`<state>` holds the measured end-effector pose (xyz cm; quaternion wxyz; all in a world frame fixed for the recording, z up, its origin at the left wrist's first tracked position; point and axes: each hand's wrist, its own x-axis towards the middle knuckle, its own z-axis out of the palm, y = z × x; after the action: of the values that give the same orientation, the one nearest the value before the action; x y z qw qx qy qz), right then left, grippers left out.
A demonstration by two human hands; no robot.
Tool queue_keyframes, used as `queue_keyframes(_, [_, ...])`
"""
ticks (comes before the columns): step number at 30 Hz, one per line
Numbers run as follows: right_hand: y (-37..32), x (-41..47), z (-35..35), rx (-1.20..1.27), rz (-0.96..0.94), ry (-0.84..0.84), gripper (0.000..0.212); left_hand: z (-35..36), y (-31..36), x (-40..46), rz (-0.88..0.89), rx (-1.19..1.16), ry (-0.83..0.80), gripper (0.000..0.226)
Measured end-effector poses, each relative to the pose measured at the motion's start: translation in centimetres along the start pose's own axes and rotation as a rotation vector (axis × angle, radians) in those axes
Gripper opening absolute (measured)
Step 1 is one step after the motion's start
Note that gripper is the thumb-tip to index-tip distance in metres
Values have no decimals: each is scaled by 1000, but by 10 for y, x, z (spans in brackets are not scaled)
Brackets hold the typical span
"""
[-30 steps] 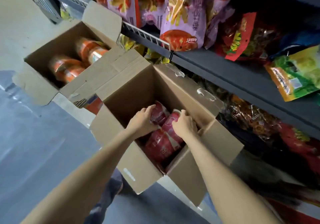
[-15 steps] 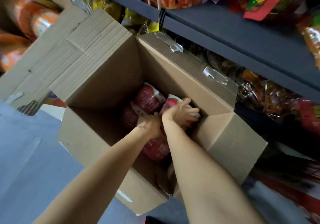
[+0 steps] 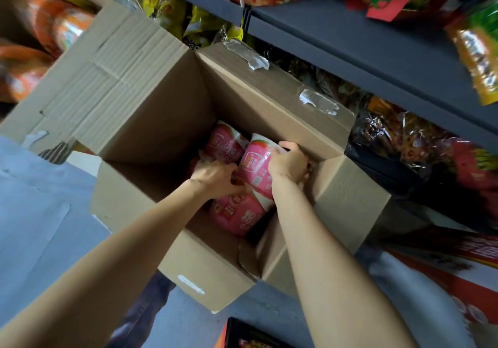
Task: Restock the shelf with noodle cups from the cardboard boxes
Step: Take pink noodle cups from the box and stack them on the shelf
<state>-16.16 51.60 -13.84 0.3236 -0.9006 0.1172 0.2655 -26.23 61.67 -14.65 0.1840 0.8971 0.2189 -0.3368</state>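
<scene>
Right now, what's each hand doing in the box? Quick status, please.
Left hand: fingers curled down among the pink noodle cups; whether it grips one cannot be told.
Right hand: grips the upper pink noodle cup.

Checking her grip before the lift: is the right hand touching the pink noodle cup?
Touching. The head view shows the right hand wrapped round the upper end of the pink plastic-wrapped noodle cup inside the brown cardboard box, with no gap.
</scene>
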Motion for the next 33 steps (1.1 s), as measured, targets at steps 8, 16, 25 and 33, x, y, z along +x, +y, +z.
queue_keyframes(8, [-2,-12,15,263,311,-9,62,-13,20,35,-141,-494,75,95])
queue_keyframes(16, [-8,-2,27,429,461,-129,83,-17,28,50,-73,-438,-60,105])
queue_keyframes(25, [-41,-98,-33,599,-36,-283,78,-87,-8,-68,-81,-719,490,140])
queue_keyframes(33, [-32,-162,-111,536,-555,-389,96,-83,13,-166,210,-1024,777,119])
